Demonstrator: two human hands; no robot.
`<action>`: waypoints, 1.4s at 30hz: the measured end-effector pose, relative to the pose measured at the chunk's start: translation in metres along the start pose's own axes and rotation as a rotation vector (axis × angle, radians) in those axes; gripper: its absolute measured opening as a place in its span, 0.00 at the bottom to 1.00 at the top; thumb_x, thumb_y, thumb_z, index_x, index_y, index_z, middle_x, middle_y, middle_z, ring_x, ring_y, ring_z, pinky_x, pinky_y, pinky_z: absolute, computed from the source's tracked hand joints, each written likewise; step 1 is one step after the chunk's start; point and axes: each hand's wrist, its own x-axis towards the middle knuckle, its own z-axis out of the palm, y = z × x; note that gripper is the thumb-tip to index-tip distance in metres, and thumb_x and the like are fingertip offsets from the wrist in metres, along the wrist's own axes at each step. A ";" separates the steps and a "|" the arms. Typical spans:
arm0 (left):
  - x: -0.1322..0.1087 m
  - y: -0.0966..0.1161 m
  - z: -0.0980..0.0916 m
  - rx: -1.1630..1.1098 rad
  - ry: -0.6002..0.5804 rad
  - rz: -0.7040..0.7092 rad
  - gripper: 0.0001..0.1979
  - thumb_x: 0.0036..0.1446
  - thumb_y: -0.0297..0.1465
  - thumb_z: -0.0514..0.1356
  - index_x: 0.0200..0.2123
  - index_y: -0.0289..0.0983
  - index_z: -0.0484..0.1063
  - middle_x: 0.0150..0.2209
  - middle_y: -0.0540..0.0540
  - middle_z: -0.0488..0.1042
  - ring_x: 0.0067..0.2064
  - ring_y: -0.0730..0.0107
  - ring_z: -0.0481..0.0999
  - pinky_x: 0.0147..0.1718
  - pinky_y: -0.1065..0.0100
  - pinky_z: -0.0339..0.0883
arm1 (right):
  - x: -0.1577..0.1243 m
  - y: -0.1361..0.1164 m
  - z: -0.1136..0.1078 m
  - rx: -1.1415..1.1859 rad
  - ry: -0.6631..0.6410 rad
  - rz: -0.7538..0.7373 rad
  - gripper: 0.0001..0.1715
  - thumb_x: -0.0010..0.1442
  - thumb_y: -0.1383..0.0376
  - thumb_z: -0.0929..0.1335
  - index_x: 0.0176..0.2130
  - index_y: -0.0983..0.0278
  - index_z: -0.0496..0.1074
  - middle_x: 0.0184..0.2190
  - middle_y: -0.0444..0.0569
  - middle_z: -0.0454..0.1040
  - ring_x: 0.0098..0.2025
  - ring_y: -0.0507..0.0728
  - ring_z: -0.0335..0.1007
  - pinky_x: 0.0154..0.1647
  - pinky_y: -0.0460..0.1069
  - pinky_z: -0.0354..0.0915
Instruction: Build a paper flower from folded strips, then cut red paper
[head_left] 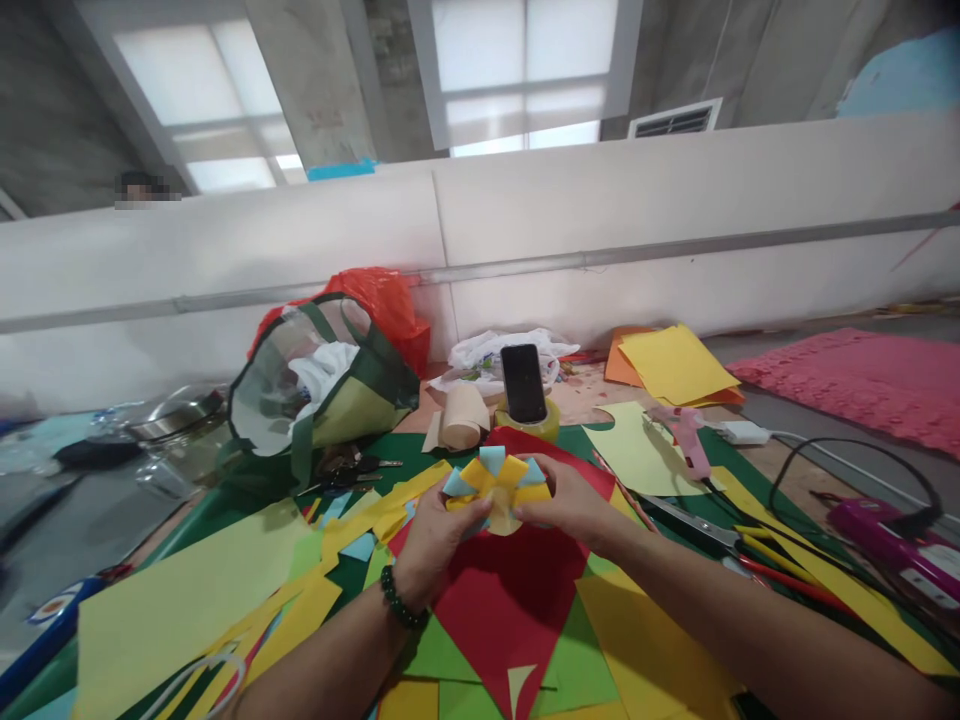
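Observation:
Between my two hands is a paper flower (501, 482) made of folded yellow and light blue strips, with a pale yellow round piece at its front. My left hand (442, 525) grips its left side, thumb on the front; a dark bead bracelet circles that wrist. My right hand (566, 500) pinches the right side, thumb near the pale disc. The fingers behind the flower are mostly hidden. Below the hands lies a red paper sheet (502, 610) over green and yellow sheets. Small blue and yellow paper scraps (360, 547) lie left of my left hand.
A phone (523, 383) leans upright on a tape roll (538, 420). To the right are a pink glue gun (686, 440), scissors (697, 522) and a magenta device (892, 540) with cables. An open bag (367, 395) and keys (360, 468) stand left; a white partition (600, 210) runs behind.

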 end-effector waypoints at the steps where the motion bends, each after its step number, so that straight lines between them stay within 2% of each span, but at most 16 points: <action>1: 0.000 0.001 -0.001 0.004 -0.008 0.004 0.26 0.33 0.35 0.76 0.37 0.33 0.76 0.35 0.43 0.80 0.34 0.64 0.78 0.35 0.66 0.72 | 0.001 0.000 0.000 -0.005 0.007 -0.005 0.33 0.38 0.65 0.72 0.47 0.64 0.67 0.37 0.47 0.76 0.39 0.60 0.73 0.38 0.52 0.68; 6: 0.003 0.011 -0.009 0.066 -0.067 -0.016 0.33 0.34 0.36 0.75 0.47 0.35 0.74 0.41 0.42 0.79 0.40 0.58 0.79 0.37 0.64 0.72 | -0.001 -0.002 0.000 -0.018 -0.034 -0.024 0.33 0.37 0.68 0.71 0.46 0.63 0.68 0.38 0.45 0.76 0.40 0.60 0.73 0.40 0.52 0.68; 11: 0.005 0.011 -0.010 0.267 -0.101 0.027 0.23 0.34 0.36 0.74 0.36 0.33 0.78 0.36 0.43 0.80 0.37 0.59 0.78 0.37 0.66 0.70 | -0.004 -0.002 0.005 -0.014 -0.108 -0.042 0.36 0.36 0.69 0.71 0.48 0.63 0.69 0.41 0.48 0.77 0.44 0.62 0.74 0.43 0.53 0.69; 15: 0.004 0.009 -0.006 0.258 -0.071 0.035 0.21 0.34 0.36 0.73 0.33 0.33 0.77 0.33 0.44 0.79 0.34 0.60 0.77 0.34 0.66 0.70 | -0.005 0.000 0.003 -0.029 -0.125 -0.052 0.38 0.40 0.64 0.74 0.52 0.65 0.67 0.44 0.50 0.77 0.45 0.62 0.74 0.43 0.53 0.69; 18: 0.005 0.012 -0.007 0.225 0.007 0.028 0.20 0.33 0.33 0.72 0.33 0.33 0.76 0.30 0.46 0.79 0.32 0.63 0.77 0.33 0.66 0.70 | -0.007 -0.006 -0.003 -0.134 -0.319 -0.057 0.27 0.45 0.59 0.75 0.46 0.64 0.73 0.38 0.46 0.78 0.38 0.58 0.73 0.38 0.49 0.67; 20: 0.007 0.017 -0.010 0.190 0.044 0.035 0.20 0.32 0.32 0.72 0.33 0.33 0.75 0.29 0.47 0.78 0.30 0.64 0.76 0.31 0.66 0.69 | -0.008 -0.012 -0.007 -0.170 -0.371 -0.062 0.18 0.49 0.55 0.74 0.37 0.64 0.77 0.28 0.43 0.76 0.30 0.54 0.69 0.30 0.46 0.63; 21: 0.008 0.020 -0.012 0.160 0.057 0.039 0.20 0.32 0.32 0.72 0.33 0.33 0.75 0.29 0.46 0.79 0.30 0.64 0.76 0.31 0.67 0.69 | -0.008 -0.014 -0.010 -0.162 -0.332 -0.066 0.17 0.49 0.53 0.74 0.31 0.64 0.77 0.22 0.41 0.73 0.24 0.51 0.65 0.25 0.45 0.60; 23: 0.010 0.025 -0.015 0.084 0.081 0.042 0.22 0.31 0.31 0.73 0.34 0.33 0.75 0.31 0.45 0.79 0.31 0.63 0.77 0.31 0.66 0.70 | -0.006 -0.018 -0.016 -0.101 -0.174 -0.089 0.21 0.48 0.49 0.73 0.23 0.65 0.75 0.13 0.39 0.62 0.17 0.48 0.53 0.18 0.45 0.50; 26: 0.012 0.030 -0.017 -0.001 0.103 0.020 0.25 0.31 0.31 0.74 0.37 0.33 0.75 0.36 0.42 0.80 0.35 0.60 0.79 0.35 0.64 0.72 | 0.000 -0.022 -0.030 0.009 0.092 -0.176 0.27 0.50 0.43 0.70 0.21 0.63 0.68 0.11 0.34 0.49 0.15 0.47 0.42 0.16 0.45 0.42; 29: 0.010 0.029 -0.015 -0.004 0.087 0.012 0.25 0.32 0.32 0.74 0.38 0.33 0.75 0.38 0.41 0.80 0.37 0.58 0.79 0.37 0.62 0.73 | 0.004 -0.026 -0.043 0.136 0.410 -0.306 0.25 0.55 0.41 0.65 0.29 0.59 0.64 0.14 0.34 0.51 0.17 0.49 0.46 0.19 0.45 0.48; 31: 0.008 0.026 -0.013 0.027 0.059 0.016 0.24 0.32 0.31 0.74 0.36 0.33 0.76 0.36 0.42 0.81 0.35 0.58 0.79 0.36 0.62 0.72 | 0.002 -0.027 -0.043 0.177 0.526 -0.347 0.23 0.54 0.42 0.67 0.33 0.59 0.65 0.19 0.37 0.61 0.22 0.50 0.58 0.25 0.46 0.58; 32: 0.006 0.024 -0.011 0.046 0.038 0.016 0.22 0.32 0.31 0.73 0.35 0.33 0.76 0.34 0.42 0.80 0.34 0.58 0.79 0.35 0.62 0.72 | 0.000 -0.027 -0.039 0.181 0.511 -0.330 0.24 0.52 0.43 0.69 0.36 0.59 0.66 0.23 0.40 0.67 0.27 0.51 0.64 0.30 0.47 0.62; 34: 0.003 0.018 -0.007 0.077 -0.008 0.011 0.21 0.33 0.31 0.73 0.34 0.33 0.76 0.32 0.43 0.80 0.32 0.60 0.78 0.34 0.63 0.71 | -0.006 -0.025 -0.024 0.158 0.347 -0.224 0.31 0.46 0.47 0.73 0.44 0.60 0.67 0.35 0.47 0.75 0.38 0.56 0.72 0.40 0.51 0.67; 37: -0.001 0.011 -0.002 0.095 -0.061 0.005 0.21 0.34 0.31 0.73 0.35 0.33 0.75 0.32 0.44 0.80 0.32 0.62 0.78 0.34 0.65 0.71 | -0.013 -0.018 0.000 0.047 0.037 -0.059 0.45 0.42 0.55 0.76 0.56 0.61 0.62 0.46 0.52 0.75 0.46 0.61 0.73 0.45 0.55 0.68; 39: -0.002 0.009 0.000 0.100 -0.062 0.012 0.21 0.33 0.31 0.73 0.34 0.33 0.75 0.32 0.44 0.80 0.32 0.63 0.78 0.34 0.67 0.70 | -0.014 -0.012 0.010 -0.013 -0.059 -0.057 0.44 0.40 0.60 0.76 0.56 0.63 0.63 0.46 0.52 0.75 0.46 0.62 0.73 0.44 0.54 0.69; 42: -0.001 0.008 0.000 0.104 -0.025 0.033 0.21 0.33 0.32 0.74 0.32 0.34 0.75 0.31 0.45 0.79 0.32 0.64 0.77 0.33 0.68 0.70 | -0.010 -0.004 0.013 -0.022 -0.093 -0.073 0.32 0.40 0.64 0.75 0.47 0.64 0.71 0.37 0.48 0.78 0.40 0.62 0.74 0.41 0.53 0.69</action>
